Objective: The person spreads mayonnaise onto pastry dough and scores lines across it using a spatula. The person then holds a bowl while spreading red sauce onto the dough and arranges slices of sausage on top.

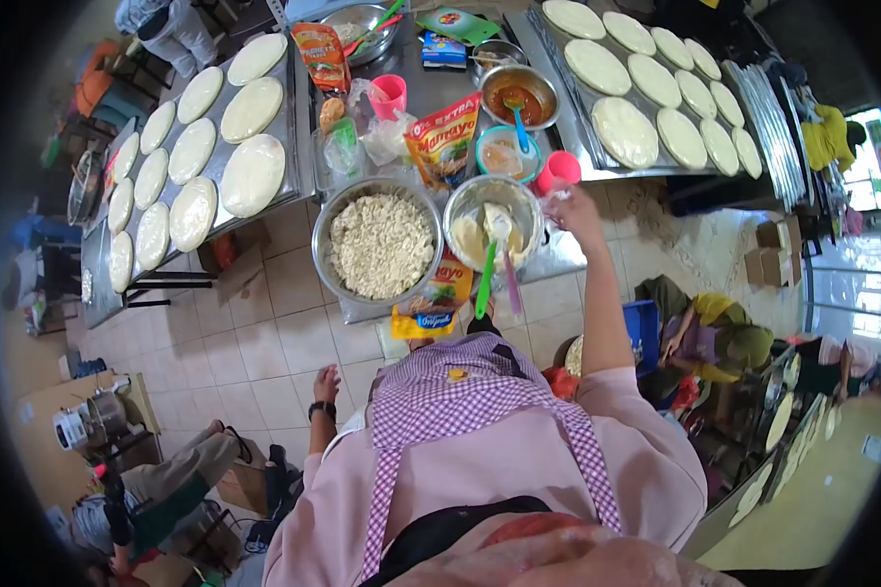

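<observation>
Right hand (572,215) is hovering beside the bowl (521,198), fingers' hold unclear | Left hand (326,384) is hanging, fingers loosely spread

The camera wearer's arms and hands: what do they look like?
The sleeves are plain and light pink. The left hand wears a dark wristband, perhaps a watch; no band shows at the right hand.
</observation>
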{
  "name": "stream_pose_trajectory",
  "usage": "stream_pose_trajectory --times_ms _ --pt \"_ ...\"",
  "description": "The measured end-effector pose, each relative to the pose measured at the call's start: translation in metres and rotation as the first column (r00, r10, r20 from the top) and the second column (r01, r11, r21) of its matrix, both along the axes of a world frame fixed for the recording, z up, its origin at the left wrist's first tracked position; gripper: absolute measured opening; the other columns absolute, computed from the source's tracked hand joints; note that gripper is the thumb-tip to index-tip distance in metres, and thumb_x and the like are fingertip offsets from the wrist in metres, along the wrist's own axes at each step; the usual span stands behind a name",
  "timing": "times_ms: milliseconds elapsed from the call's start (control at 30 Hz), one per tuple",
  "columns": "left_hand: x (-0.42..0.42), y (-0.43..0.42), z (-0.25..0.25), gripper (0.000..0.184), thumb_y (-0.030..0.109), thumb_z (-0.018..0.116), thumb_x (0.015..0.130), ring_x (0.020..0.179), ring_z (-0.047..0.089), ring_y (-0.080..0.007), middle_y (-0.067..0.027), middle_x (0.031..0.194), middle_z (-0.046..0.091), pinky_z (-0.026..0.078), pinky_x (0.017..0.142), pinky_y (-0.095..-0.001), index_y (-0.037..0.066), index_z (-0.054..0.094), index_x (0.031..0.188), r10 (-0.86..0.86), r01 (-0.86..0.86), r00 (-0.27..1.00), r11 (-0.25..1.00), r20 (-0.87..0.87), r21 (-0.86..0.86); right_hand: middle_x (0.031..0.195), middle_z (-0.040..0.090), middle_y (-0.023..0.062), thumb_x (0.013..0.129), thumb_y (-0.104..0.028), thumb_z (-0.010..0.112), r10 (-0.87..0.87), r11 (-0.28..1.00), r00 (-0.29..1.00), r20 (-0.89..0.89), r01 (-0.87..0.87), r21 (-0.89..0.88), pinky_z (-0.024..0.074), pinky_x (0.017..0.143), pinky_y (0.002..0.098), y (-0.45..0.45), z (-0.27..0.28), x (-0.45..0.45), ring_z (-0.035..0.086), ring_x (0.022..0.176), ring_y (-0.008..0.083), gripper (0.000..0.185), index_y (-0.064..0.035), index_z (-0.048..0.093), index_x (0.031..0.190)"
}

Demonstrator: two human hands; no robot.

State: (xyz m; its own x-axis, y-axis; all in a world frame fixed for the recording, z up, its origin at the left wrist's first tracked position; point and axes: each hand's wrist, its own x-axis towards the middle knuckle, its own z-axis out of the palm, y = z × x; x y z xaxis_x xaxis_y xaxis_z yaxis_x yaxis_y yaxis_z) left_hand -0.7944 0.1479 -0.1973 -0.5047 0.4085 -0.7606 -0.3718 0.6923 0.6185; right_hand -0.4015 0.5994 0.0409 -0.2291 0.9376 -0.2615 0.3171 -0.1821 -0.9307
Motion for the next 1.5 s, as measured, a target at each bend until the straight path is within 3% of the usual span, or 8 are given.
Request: stream_pose_trajectory --times_ms 367,733,900,967,1067,1300,1367,1500 --pt "0.143 -0.062 -0.03 0.029 0.025 0.058 0.087 0.081 0.055 -0.0124 -0.0069 0.089 0.059 0.045 0.072 -0.0262 0.003 0.058 0.105 0.073 -0.075 0.995 0.997 0.071 0.029 0.102 0.053 0.0217 0.082 -0.007 0.052 -0.371 0.805 0.861 -0.348 0.112 -0.582 0.0535 0.072 0.0412 0.246 -0.106 -0.032 0.058 0.08 0.0329 0.034 0.0072 0.042 0.111" --pt "0.096 -0.139 0.044 0.031 0.028 0.054 0.088 0.077 0.054 -0.0107 -0.0066 0.092 0.061 0.044 0.069 -0.0281 0.002 0.058 0.104 -0.148 0.148 0.986 0.989 0.075 0.005 0.072 0.055 0.0082 0.073 -0.002 0.05 -0.293 0.926 0.896 -0.333 0.179 -0.331 0.0508 0.042 0.0315 0.248 -0.08 -0.019 0.056 0.054 0.0196 0.022 -0.0059 0.044 0.094" --pt "0.034 -0.05 0.046 0.034 0.031 0.053 0.088 0.077 0.054 -0.0107 -0.0068 0.092 0.062 0.044 0.067 -0.0284 0.001 0.058 0.104 -0.54 0.535 0.838 0.842 0.076 0.073 0.074 0.054 0.0063 0.073 -0.004 0.049 -0.272 0.96 0.915 -0.298 0.235 -0.153 0.0532 0.046 0.032 0.168 0.011 0.023 0.058 0.058 0.0164 0.036 -0.0064 0.044 0.109" --pt "0.041 0.103 0.242 0.043 0.039 0.048 0.089 0.082 0.057 -0.0147 -0.0095 0.096 0.063 0.044 0.069 -0.0284 0.001 0.057 0.107 -0.559 0.534 0.783 0.829 0.275 0.165 0.073 0.053 0.0043 0.074 -0.006 0.049 -0.219 0.976 0.936 -0.275 0.213 -0.05 0.0531 0.047 0.0304 0.104 0.049 0.04 0.057 0.06 0.0144 0.038 -0.0057 0.044 0.112" --pt "0.028 0.186 0.3 0.058 0.046 0.05 0.085 0.091 0.059 -0.0222 -0.0127 0.107 0.059 0.046 0.069 -0.0284 0.002 0.046 0.123 -0.786 0.61 0.576 0.595 0.224 0.523 0.077 0.057 0.0049 0.075 -0.009 0.052 -0.347 0.934 0.9 -0.265 0.358 -0.007 0.0506 0.046 0.0266 -0.004 0.08 0.055 0.056 0.058 0.0114 0.042 -0.0069 0.046 0.117" --pt "0.168 0.264 0.296 0.094 0.04 0.062 0.077 0.126 0.032 -0.0305 -0.0139 0.143 0.016 0.047 0.087 -0.0412 0.016 -0.002 0.141 -0.996 0.581 0.063 0.088 0.063 0.809 0.08 0.058 0.0066 0.077 -0.016 0.052 -0.586 0.793 0.804 -0.099 0.594 0.136 0.0475 0.05 0.0258 -0.27 0.062 0.069 0.056 0.06 0.0126 0.051 -0.0055 0.041 0.126" --pt "0.204 0.239 0.283 0.081 0.03 0.061 0.079 0.115 0.043 -0.0262 -0.0087 0.134 0.032 0.048 0.084 -0.0416 0.015 0.009 0.139 -0.985 0.543 0.007 0.15 0.175 0.826 0.081 0.058 0.0079 0.077 -0.016 0.051 -0.732 0.626 0.679 0.051 0.642 0.442 0.049 0.051 0.0266 -0.34 -0.015 0.078 0.056 0.062 0.0137 0.053 -0.003 0.039 0.126" --pt "0.254 0.187 0.262 0.063 0.02 0.055 0.082 0.113 0.048 -0.0213 -0.0095 0.127 0.043 0.047 0.084 -0.0352 0.009 0.022 0.134 -0.92 0.663 -0.255 0.058 0.298 0.746 0.087 0.055 0.0023 0.073 -0.009 0.049 -0.887 0.457 0.456 -0.064 0.855 -0.246 0.0456 0.063 0.0225 -0.462 0.083 0.048 0.051 0.073 0.0084 0.057 -0.0045 0.037 0.128"
